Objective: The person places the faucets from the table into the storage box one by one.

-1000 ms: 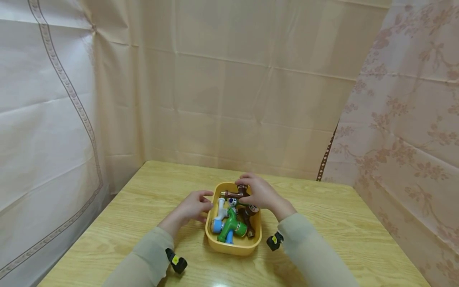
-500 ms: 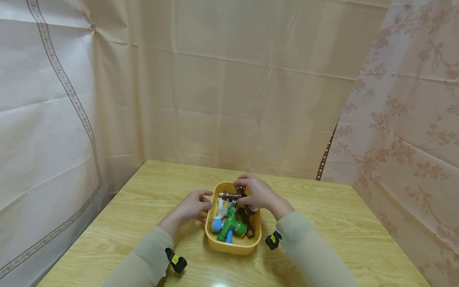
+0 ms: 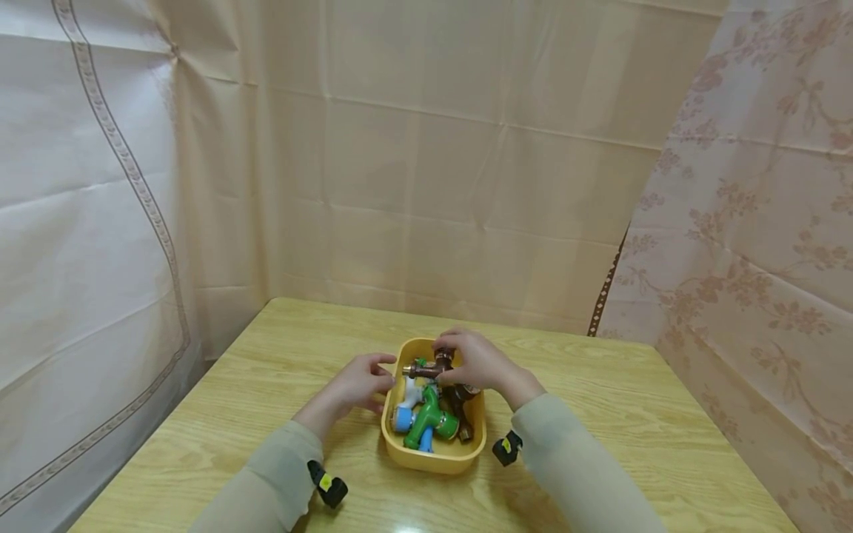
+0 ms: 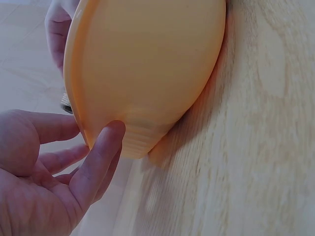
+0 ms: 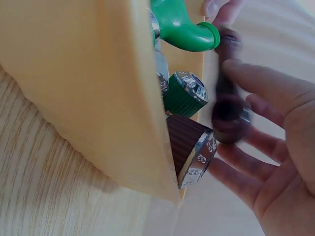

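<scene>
In the head view, a yellow plastic basin (image 3: 433, 463) holds several toy-bright water taps. My right hand (image 3: 483, 363) pinches a dark brown tap (image 3: 423, 370) over the basin's far part. In the right wrist view that brown tap (image 5: 229, 115) looks blurred between thumb and fingers, above the rim. Beneath it lie a green tap (image 3: 426, 422), a white tap with a blue knob (image 3: 403, 420) and another brown tap (image 3: 460, 414). My left hand (image 3: 360, 381) is at the basin's left side; in the left wrist view its fairly straight fingers touch the outer wall (image 4: 147, 59).
The basin stands on a light wood-grain table (image 3: 300, 333). Beige cloth (image 3: 413, 185) hangs behind the table's far edge, with patterned cloth (image 3: 746, 259) at the right and pale cloth (image 3: 87, 222) at the left.
My right hand has shifted slightly left and nearer with the brown tap in it. A bit of green now shows behind that tap. The left hand and basin have stayed put.
</scene>
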A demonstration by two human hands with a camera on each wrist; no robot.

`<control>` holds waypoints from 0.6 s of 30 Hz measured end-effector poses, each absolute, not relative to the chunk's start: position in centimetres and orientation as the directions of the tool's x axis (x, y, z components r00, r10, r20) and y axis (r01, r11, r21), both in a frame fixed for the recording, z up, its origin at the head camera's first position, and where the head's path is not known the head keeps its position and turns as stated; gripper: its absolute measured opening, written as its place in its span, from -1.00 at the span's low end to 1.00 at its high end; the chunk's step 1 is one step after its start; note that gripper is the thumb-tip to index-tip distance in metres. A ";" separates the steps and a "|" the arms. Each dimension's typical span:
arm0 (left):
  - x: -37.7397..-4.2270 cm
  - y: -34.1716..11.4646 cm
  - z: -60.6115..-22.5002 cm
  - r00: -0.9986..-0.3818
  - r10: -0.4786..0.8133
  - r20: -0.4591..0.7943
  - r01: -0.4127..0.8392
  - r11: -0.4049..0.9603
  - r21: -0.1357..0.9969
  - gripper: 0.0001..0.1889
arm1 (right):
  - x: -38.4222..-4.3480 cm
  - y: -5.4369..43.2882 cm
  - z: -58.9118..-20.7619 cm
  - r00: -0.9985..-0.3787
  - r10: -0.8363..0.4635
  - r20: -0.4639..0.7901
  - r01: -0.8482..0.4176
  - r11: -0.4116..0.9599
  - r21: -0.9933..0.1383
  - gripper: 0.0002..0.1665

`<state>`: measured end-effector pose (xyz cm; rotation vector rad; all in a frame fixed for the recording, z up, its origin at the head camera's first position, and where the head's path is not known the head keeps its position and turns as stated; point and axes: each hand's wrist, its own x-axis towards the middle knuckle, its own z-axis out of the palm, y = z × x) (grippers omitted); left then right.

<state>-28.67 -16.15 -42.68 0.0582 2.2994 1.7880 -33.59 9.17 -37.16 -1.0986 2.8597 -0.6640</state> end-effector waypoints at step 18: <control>-28.8 -16.0 -42.9 -0.974 0.159 -0.160 -0.117 0.248 0.962 -0.42 | -33.7 10.0 -36.9 -0.756 -0.632 0.171 -0.632 0.638 -0.440 -0.35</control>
